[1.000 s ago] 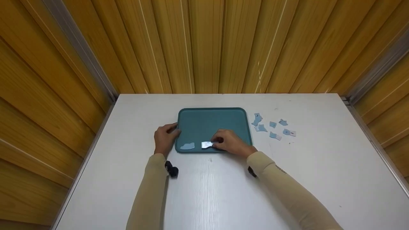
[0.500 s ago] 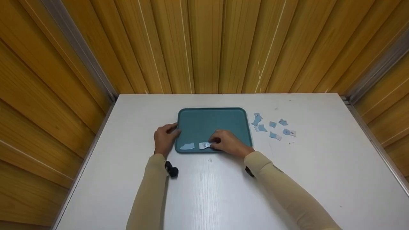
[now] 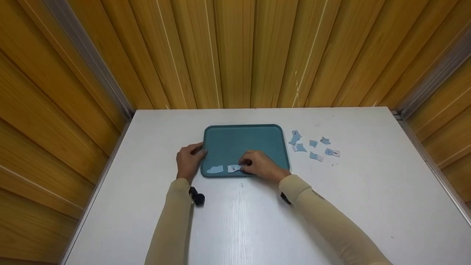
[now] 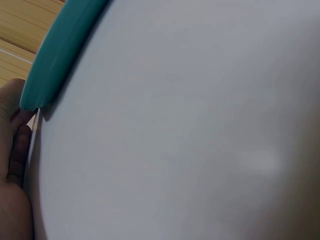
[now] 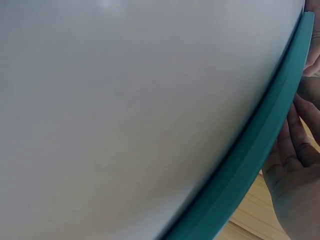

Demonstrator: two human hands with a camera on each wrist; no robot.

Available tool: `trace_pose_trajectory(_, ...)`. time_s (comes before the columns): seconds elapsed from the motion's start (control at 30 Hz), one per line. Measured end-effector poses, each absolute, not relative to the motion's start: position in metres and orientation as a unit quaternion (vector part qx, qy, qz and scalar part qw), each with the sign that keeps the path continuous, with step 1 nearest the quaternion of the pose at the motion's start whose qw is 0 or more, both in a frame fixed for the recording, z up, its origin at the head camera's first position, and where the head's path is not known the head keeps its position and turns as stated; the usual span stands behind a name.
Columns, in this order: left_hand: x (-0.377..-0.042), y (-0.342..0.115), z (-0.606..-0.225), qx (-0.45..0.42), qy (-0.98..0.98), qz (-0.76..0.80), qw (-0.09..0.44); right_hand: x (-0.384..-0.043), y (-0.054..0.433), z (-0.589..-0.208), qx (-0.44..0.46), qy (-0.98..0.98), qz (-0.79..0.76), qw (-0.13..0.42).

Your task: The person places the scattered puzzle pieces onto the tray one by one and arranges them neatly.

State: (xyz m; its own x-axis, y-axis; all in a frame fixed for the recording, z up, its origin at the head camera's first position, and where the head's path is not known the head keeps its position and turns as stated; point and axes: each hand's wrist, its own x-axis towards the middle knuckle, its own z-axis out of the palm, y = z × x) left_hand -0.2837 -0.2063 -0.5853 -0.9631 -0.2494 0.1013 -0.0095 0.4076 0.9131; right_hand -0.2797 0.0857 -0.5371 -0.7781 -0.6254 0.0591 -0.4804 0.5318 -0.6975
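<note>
In the head view, a teal tray (image 3: 243,141) lies on the white table. My left hand (image 3: 188,158) grips its left rim, thumb on top and fingers outside; in the left wrist view the tray edge (image 4: 55,60) is between thumb and fingers. My right hand (image 3: 262,165) pinches a light blue and white torn paper piece (image 3: 233,168) low on the tray and covers its right end. Just left of it lies a plain pale blue paper piece (image 3: 215,169) in the front left corner. The right wrist view shows the right hand (image 5: 300,185) behind the tray's rim, its paper piece hidden.
Several more blue and white paper pieces (image 3: 313,143) lie scattered on the white table (image 3: 235,221) to the right of the tray. A wood-patterned wall (image 3: 235,55) rises behind the table, with panels at both sides.
My right hand has slid the pinched paper piece slightly left, closer to the plain blue one. A dark mark on it shows more clearly. My left hand stays at the tray's rim.
</note>
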Motion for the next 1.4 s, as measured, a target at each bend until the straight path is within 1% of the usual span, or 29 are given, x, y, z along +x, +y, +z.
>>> trace_pose_trajectory(0.53,-0.282,-0.205,-0.585,0.078,-0.824,-0.55,0.111,-0.28,0.095,-0.535,-0.304,0.871,-0.371,0.105)
trace_pose_trajectory(0.83,-0.282,-0.205,-0.584,0.07,-0.832,-0.536,0.122,-0.283,0.114,-0.524,-0.307,0.869,-0.378,0.083)
trace_pose_trajectory(0.97,-0.282,-0.206,-0.585,0.072,-0.83,-0.54,0.118,-0.283,0.124,-0.519,-0.286,0.877,-0.376,0.088)
trace_pose_trajectory(1.4,-0.282,-0.206,-0.585,0.071,-0.831,-0.539,0.117,-0.281,0.15,-0.511,-0.251,0.89,-0.374,0.066)
